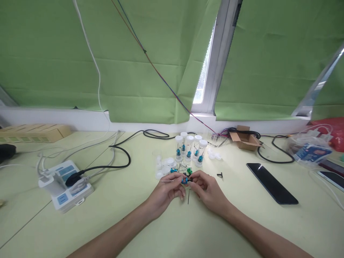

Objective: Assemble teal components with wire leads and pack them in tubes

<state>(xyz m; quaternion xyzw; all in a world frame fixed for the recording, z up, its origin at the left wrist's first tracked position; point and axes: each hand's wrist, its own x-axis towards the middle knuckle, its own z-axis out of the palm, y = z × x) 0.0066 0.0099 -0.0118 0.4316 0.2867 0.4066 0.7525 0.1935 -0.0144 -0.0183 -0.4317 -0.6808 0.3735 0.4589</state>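
Note:
Both hands meet over the table's middle. My left hand point(169, 191) pinches a small blue cylindrical part point(184, 181), and a thin metal rod point(167, 181) sticks out to its left. With fingertips closed, my right hand point(205, 186) grips the small black piece point(190, 180) at the part's right end. Below the fingers a thin dark rod point(188, 197) points down toward the table. Just behind the hands are another blue part point(174, 170), a green piece point(189, 171) and several thin metal rods point(185, 165). A small black T-shaped piece point(220, 175) lies to the right.
Several clear tubes with white caps point(189, 150) stand behind the hands, blue parts inside. White caps point(214, 154) and empty clear tubes point(158, 166) lie beside them. A power strip point(67, 182) is left, a phone point(271, 182) right, a cardboard box point(245, 139) behind.

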